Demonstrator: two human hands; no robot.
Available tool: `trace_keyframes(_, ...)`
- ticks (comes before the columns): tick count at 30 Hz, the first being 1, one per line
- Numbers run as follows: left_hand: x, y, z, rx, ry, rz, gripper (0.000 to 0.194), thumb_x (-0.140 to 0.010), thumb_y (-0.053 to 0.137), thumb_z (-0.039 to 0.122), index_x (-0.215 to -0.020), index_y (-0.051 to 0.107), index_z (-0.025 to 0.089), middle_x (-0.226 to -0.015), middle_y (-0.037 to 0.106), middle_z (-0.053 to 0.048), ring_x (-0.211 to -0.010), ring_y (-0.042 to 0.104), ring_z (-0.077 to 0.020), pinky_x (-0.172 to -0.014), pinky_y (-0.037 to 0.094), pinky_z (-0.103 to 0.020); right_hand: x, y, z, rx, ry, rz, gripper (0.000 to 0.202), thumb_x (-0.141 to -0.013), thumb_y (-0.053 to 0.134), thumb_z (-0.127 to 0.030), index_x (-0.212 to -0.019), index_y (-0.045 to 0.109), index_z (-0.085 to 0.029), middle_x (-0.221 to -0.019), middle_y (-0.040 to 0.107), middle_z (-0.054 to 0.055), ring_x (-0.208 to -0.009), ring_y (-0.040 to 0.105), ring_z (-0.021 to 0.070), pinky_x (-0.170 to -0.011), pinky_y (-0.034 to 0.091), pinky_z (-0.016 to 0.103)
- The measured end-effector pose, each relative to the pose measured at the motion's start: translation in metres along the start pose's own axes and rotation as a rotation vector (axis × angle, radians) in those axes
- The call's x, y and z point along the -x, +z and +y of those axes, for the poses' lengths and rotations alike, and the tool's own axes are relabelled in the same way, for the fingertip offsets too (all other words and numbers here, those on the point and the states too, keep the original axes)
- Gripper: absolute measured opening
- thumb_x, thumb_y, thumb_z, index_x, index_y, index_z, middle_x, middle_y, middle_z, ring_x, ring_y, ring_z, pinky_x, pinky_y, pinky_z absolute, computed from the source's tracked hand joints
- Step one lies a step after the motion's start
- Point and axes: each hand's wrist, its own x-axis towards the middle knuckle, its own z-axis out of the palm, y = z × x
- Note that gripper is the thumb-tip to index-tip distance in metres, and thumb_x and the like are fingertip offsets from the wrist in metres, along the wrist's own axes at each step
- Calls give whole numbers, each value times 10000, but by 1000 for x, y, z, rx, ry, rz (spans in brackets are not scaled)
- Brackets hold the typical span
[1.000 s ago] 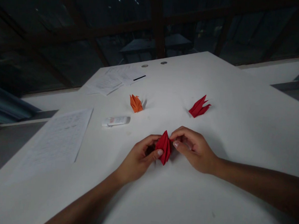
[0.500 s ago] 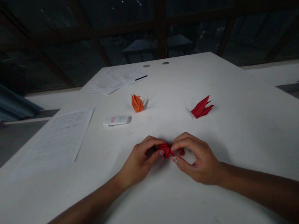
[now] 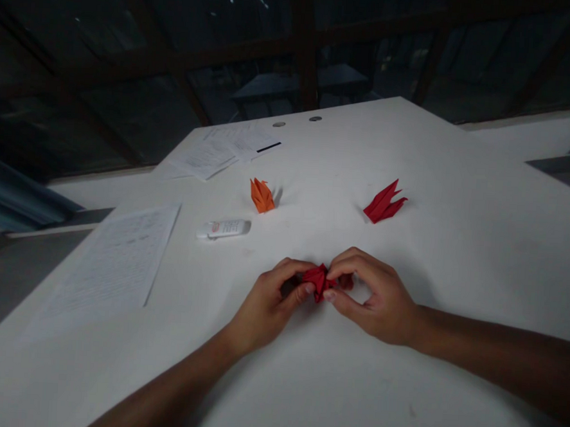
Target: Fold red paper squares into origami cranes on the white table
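White table (image 3: 456, 250): spreads under everything, its far side running up to dark windows (image 3: 248, 18); both forearms come in low from the near edge.
Left hand (image 3: 266, 302): thumb on the near side, forefinger curled over the far side, closed narrowly on the paper between them. It seems the steadying grip, since it covers the left part and leaves the right edge to the other fingers.
Right hand (image 3: 380, 302): thumb and forefinger drawn into a small pinch at the paper's right edge; so fine a hold likely suits a narrow fold, though the fingertips hide exactly what is caught.
Red folded paper (image 3: 315, 281): near middle, between the hands, probably placed so that both sets of fingertips reach it at once. Whether it touches the table cannot be told.
White tube (image 3: 225, 229): on its side, left of and beyond the left hand, apparently clear of the wrists.
Orange folded piece (image 3: 262, 197): farther off, points upward.
Second red folded piece (image 3: 383, 205): beyond the right hand; standing apart perhaps spares its points from being crushed.
Written sheet (image 3: 113, 254): flat at the left, script too small to read.
Loose papers (image 3: 211, 152): far left, overlapping, out of the hands' way.
Round discs (image 3: 279, 124): two, near the far edge, perhaps fittings.
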Motion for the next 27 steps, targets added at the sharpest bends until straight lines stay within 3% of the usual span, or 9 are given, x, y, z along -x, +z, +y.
trace_keyframes(16, -1, 2, 5, -10, -10, 12, 199, -973, 624, 319, -1120, 694, 203, -1021, 701, -58, -928, 658, -176, -854, 502, -312, 3, -4, 2, 44, 105, 90, 129, -899, 662, -138, -972, 620, -237, -816, 660, -19, -706, 610, 125, -660, 496, 259)
trace_keyframes(27, -1, -1, 3, 79, -44, 10, 229, -982, 611, 351, -1140, 681, 201, -1037, 721, -52, -932, 666, -178, -851, 510, -302, 5, 1, 6, -152, 165, 61, 284, -905, 634, -122, -1145, 548, -246, -980, 636, 17, -771, 615, 138, -703, 524, 291)
